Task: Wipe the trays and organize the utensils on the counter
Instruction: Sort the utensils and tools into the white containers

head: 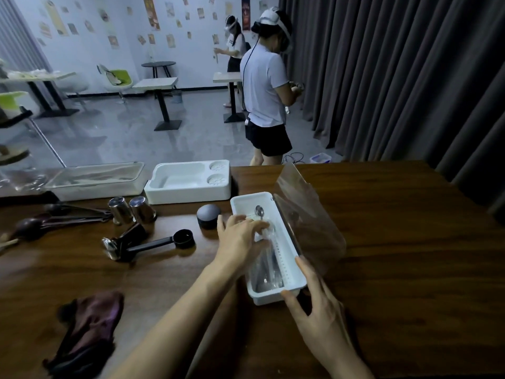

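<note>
A long white utensil box [291,265] lies on the brown wooden counter [410,269], its clear hinged lid [306,214] swung open to the right. Inside are a metal spoon [259,211] and a clear plastic-wrapped bundle of utensils [266,265]. My left hand [240,239] reaches into the box and grips the top of that bundle. My right hand [314,305] holds the box's near right corner, thumb on the front end, fingers along the side. A dark purple cloth [87,332] lies crumpled at the near left.
A white compartment tray [188,184] and a lidded clear tray [95,179] stand at the back. Two steel cups [131,209], dark spoons [54,217], a black scoop [164,242], a tamper [123,242] and a grey round puck [209,216] lie left. A person [265,88] stands beyond.
</note>
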Demonstrator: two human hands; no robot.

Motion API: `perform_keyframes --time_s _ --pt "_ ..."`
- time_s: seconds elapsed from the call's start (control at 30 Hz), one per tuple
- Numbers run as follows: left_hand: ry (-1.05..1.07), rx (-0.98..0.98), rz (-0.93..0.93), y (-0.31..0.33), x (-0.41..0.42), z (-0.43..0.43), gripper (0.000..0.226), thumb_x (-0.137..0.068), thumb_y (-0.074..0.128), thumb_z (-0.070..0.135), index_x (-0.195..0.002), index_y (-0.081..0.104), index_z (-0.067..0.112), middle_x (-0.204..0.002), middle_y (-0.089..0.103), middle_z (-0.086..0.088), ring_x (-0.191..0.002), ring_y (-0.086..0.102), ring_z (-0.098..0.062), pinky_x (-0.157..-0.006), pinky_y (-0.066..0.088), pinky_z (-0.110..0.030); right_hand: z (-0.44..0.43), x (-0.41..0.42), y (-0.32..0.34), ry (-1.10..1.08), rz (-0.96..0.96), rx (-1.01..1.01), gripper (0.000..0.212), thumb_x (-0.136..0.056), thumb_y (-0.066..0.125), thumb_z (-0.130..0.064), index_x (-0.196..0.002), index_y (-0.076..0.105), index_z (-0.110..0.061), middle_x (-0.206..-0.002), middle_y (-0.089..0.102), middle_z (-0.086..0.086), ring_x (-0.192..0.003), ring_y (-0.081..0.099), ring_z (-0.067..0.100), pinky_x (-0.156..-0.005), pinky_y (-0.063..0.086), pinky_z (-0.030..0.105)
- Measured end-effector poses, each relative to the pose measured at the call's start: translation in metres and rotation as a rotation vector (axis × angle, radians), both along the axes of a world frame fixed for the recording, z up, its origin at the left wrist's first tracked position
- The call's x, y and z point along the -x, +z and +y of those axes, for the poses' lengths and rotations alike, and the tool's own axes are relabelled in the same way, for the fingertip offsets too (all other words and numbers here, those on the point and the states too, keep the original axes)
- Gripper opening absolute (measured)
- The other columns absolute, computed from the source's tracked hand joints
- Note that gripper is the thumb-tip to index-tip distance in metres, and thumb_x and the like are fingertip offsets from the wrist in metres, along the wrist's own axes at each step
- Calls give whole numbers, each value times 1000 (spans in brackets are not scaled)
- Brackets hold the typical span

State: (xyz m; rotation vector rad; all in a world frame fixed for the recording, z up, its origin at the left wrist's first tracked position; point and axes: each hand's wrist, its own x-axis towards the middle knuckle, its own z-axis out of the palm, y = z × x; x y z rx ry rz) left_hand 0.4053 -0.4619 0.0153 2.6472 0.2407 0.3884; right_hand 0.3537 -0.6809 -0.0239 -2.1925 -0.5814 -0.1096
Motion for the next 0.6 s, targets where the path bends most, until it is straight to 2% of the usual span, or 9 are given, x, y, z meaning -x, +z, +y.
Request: perform_keyframes --time_s 0.1,0.23,0.37,0.5,0.6 --pt "10 -47 54 3 -3 -1 40 -84 72 48 -124 68 42 -117 68 20 -134 36 -17 -120 1 -52 0 -1 1 3 13 2 70 -85 32 -85 -148 16 -58 -156 26 -31 -137 31 -13 -101 26 1" --pt "-21 -179 156 11 -5 -4 40 -83 73 49 -121 69 39 -128 63 15 -143 28 -25 -118 -3 -63 -1 -1 3 22 24 12 69 -83 32 -85 -145 10 -63 -157 22 -32 -138 30 -12 -107 30 11" --pt "-24 -271 220 10 -9 -2 46 -80 73 57 -124 65 47 -137 51 8 -152 14 -33 -117 -2 -68 0 -1 3 23 39 20 71 -81 29 -88 -146 10 -64 -158 21 -31 -139 30 -9 -112 33 19" --pt "-8 -346 230 7 -9 2 61 -81 67 66 -137 54 47 -144 49 7 -155 2 -37 -115 0 -70 0 -1 3 16 29 43 71 -80 28 -88 -144 5 -67 -154 17 -38 -135 30 -12 -109 33 16" --pt "2 -367 272 9 -9 4 63 -80 57 77 -127 62 36 -147 50 6 -154 2 -37 -114 0 -70 1 -1 3 12 35 49 69 -80 29 -88 -142 4 -70 -148 13 -46 -132 30 -14 -108 33 15"
